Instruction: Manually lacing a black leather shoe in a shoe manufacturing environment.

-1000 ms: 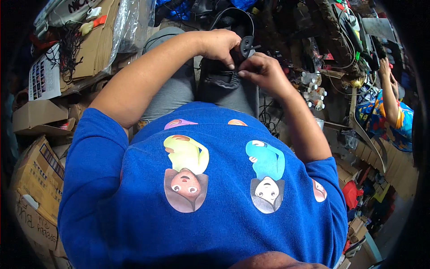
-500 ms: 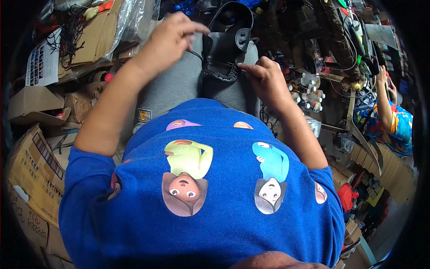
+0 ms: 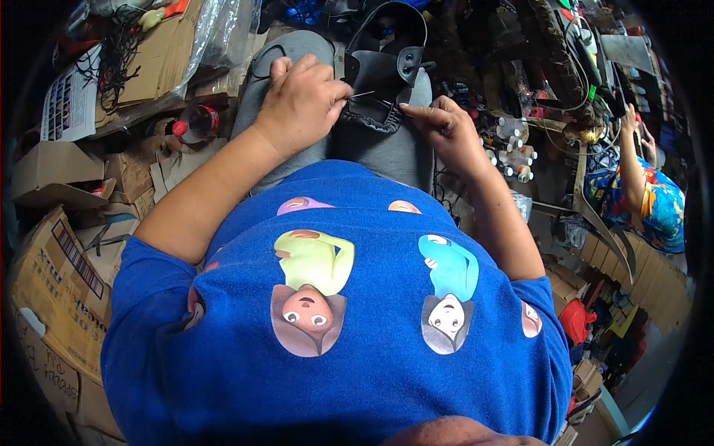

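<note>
A black leather shoe lies across my grey-clad thighs. Its open collar points away from me, eyelets show on a flap, and the near end has a gathered, stitched edge. At its left side my left hand pinches a thin needle that points toward the opening. Dark thread loops over my left knee beside that hand. On the right, my right hand is closed, thumb and forefinger at the shoe's stitched edge. Whether it grips the leather or a thread there is too small to tell.
Small bottles with white caps stand to the right. A red-capped plastic bottle lies on the left among cardboard boxes. At far right another person's arm shows, with a bright patterned garment.
My left hand has come down and closer to the shoe from above my left knee, fingers now pinched on the needle. My right hand has barely moved.
</note>
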A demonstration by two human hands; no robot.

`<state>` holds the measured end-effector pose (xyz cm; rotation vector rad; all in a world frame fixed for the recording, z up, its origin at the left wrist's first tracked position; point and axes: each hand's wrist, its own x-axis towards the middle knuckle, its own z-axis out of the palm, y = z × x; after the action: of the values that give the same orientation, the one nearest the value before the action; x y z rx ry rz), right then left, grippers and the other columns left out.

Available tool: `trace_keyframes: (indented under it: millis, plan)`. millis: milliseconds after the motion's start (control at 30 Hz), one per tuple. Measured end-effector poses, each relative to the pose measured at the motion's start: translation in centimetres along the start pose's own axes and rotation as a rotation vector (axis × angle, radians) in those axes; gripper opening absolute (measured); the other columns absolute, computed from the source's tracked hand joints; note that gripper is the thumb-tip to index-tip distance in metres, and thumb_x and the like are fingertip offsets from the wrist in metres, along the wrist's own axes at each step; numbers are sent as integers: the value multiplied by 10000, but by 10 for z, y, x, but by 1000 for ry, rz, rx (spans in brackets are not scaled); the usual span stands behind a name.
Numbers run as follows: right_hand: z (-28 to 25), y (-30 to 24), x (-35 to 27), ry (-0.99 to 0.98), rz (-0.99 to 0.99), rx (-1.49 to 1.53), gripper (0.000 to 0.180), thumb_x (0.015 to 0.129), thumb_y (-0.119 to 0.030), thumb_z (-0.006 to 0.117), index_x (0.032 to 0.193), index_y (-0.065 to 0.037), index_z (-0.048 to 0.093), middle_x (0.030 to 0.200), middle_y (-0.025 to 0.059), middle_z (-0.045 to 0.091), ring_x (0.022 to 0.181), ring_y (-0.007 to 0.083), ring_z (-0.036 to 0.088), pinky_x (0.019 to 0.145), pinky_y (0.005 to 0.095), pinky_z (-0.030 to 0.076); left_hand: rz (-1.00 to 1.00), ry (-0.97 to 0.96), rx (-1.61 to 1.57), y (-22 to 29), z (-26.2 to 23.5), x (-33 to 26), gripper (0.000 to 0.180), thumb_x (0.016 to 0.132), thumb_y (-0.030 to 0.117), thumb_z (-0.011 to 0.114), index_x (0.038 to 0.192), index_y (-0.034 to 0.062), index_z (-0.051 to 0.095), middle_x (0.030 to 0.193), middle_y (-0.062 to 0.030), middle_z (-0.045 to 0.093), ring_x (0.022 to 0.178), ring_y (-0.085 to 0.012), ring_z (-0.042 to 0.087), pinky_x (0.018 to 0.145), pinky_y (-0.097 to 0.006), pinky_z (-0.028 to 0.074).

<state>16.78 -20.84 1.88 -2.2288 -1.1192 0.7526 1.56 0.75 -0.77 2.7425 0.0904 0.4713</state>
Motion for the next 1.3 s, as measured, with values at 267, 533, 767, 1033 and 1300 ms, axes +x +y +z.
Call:
trace_keyframes:
  millis: [267, 533, 767, 1033, 1300]
  plan:
    - [-23, 15, 31, -231, -16, 165, 369, 802, 74, 563, 1057, -147, 713, 875, 1, 538, 882, 120, 541, 817, 250, 448, -10, -57, -316, -5, 13, 12, 173, 730, 185, 702, 879, 263, 742, 792, 27, 542, 901, -179, 511, 845, -377, 314]
    - [-24, 6, 30, -179, -92, -26, 349, 789, 46, 598, 1029, -173, 724, 843, 14, 555, 855, 151, 556, 786, 284, 462, 16, -115, -247, -5, 4, 4, 203, 723, 161, 714, 911, 232, 743, 758, 8, 521, 867, -194, 501, 808, -370, 307]
    - [-9, -2, 5, 61, -340, -416, 366, 761, -39, 662, 1078, -216, 708, 763, 39, 528, 762, 218, 524, 714, 327, 441, -42, -60, -138, 0, 6, 1, 187, 731, 165, 703, 905, 222, 739, 755, 9, 528, 882, -190, 502, 805, -378, 301]
    - [-24, 9, 22, -210, -14, 124, 508, 712, 117, 504, 1069, -174, 717, 875, 63, 563, 904, 183, 576, 843, 285, 467, -21, -100, -285, -1, 13, 11, 168, 757, 187, 680, 885, 276, 745, 799, 26, 546, 922, -177, 507, 835, -390, 293]
    - [-28, 8, 34, -268, -8, 142, 314, 841, 47, 570, 1044, -141, 719, 901, 0, 550, 889, 119, 550, 816, 246, 441, -31, -110, -247, -2, 16, 12, 170, 760, 179, 671, 875, 279, 746, 800, 29, 548, 917, -176, 509, 829, -392, 288]
